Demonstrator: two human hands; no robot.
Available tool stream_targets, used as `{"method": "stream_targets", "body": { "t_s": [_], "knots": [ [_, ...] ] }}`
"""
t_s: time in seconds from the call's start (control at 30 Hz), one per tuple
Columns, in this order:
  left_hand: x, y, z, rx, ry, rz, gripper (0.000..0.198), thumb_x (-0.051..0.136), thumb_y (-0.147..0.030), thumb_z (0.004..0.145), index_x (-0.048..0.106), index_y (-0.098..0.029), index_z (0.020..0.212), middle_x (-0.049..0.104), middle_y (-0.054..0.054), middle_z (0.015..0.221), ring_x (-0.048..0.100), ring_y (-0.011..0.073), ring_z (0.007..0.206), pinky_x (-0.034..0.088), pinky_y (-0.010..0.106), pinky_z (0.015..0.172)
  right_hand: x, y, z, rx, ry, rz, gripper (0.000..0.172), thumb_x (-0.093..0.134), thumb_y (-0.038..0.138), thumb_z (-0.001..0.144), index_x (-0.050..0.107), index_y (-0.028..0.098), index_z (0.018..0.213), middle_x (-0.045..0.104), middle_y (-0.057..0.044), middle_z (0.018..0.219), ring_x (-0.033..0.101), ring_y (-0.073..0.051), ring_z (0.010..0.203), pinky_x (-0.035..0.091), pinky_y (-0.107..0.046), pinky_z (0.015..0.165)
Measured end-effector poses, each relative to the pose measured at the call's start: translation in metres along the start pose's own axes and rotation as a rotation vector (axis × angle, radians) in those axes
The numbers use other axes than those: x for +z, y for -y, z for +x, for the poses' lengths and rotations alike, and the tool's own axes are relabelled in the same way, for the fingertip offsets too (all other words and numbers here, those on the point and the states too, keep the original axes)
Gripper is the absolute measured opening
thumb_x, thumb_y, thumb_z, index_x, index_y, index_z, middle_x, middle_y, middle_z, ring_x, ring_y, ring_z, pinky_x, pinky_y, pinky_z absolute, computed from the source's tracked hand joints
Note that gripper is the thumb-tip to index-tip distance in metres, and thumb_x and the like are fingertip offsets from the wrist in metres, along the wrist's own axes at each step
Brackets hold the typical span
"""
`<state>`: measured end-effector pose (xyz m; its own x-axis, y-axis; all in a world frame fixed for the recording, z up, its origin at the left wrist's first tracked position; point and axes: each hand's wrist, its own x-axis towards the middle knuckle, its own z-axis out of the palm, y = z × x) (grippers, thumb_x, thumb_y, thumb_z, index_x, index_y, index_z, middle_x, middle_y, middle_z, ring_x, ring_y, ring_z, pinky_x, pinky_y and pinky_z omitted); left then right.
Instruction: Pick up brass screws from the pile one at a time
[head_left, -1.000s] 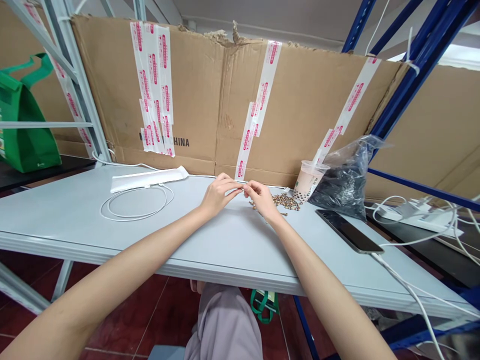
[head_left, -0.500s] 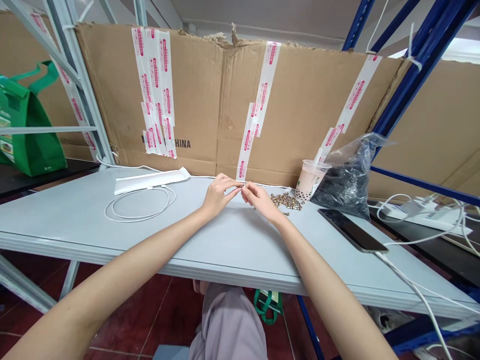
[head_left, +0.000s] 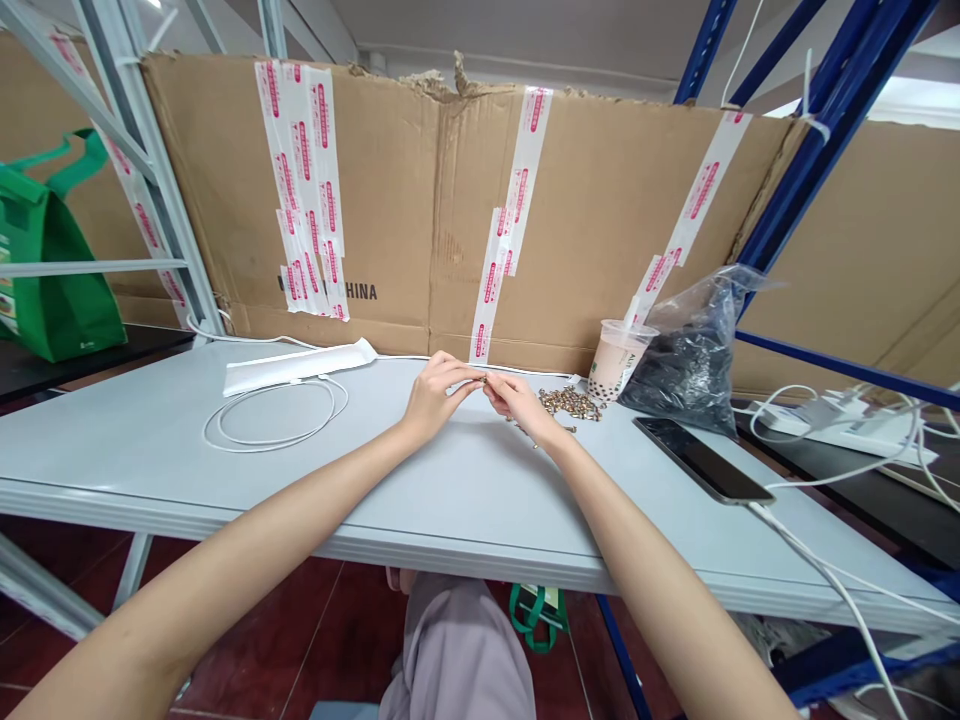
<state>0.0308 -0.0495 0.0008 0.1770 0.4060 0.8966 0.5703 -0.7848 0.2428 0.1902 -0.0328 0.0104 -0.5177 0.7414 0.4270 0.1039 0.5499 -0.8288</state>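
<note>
The left hand (head_left: 435, 398) and right hand (head_left: 521, 403) pinch a tiny brass piece (head_left: 484, 380) in a narrow grip. A pile of brass pieces (head_left: 570, 403) lies just beside them, by the back of the counter (head_left: 465, 480).

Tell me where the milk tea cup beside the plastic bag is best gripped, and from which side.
Grip the upper body of the clear plastic cup, just below the rim, coming from the front. It stands upright and tapers toward its base, the clear bag of dark pieces crowds its right side, cardboard stands behind it, and the brass pieces lie at its lower left.
</note>
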Motion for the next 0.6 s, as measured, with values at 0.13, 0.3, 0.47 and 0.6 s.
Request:
{"method": "stream_targets", "body": {
  "t_s": [0.13,0.3,0.47,0.6],
  "knots": [
    [0.0003,0.0000,0.0000,-0.005,-0.014,-0.003,0.017,0.056,-0.030,0.081,0.068,-0.021,0.089,0.068,0.004,0.083,0.049,0.0166,0.080,0.043,0.029,0.066,-0.0011,0.0034,-0.0024,-0.010,-0.008,-0.061,0.042,0.032,0.053,0.085,0.039,0.018,0.063,0.033,0.003,0.056,0.029,-0.009,0.050,0.023,-0.022,0.047],
    [-0.0008,-0.0005,0.0013,0.014,-0.061,0.023,0.015,0.057,-0.028,0.080,0.068,-0.021,0.088,0.068,0.003,0.081,0.049,0.0157,0.079,0.043,0.028,0.066,-0.0015,0.0076,-0.0047,-0.038,-0.037,-0.134,0.032,0.039,0.048,0.084,0.043,0.018,0.073,0.039,0.003,0.061,0.033,-0.008,0.054,0.027,-0.020,0.050],
    [0.0009,0.0008,-0.0002,0.108,-0.060,0.036,0.015,0.056,-0.027,0.081,0.067,-0.020,0.087,0.067,0.004,0.080,0.049,0.0154,0.077,0.044,0.028,0.066,-0.0021,0.0035,-0.0019,-0.010,0.013,-0.001,0.040,0.037,0.050,0.084,0.034,0.018,0.061,0.028,0.004,0.056,0.024,-0.008,0.049,0.020,-0.022,0.046],
    [0.0027,0.0017,-0.0018,0.098,-0.056,0.032,0.015,0.057,-0.029,0.080,0.067,-0.019,0.085,0.068,0.004,0.079,0.049,0.0155,0.077,0.045,0.028,0.065,-0.0029,0.0037,-0.0024,0.062,0.066,0.055,0.044,0.036,0.053,0.084,0.028,0.018,0.057,0.022,0.004,0.055,0.019,-0.007,0.047,0.016,-0.023,0.045]
  ]
}}
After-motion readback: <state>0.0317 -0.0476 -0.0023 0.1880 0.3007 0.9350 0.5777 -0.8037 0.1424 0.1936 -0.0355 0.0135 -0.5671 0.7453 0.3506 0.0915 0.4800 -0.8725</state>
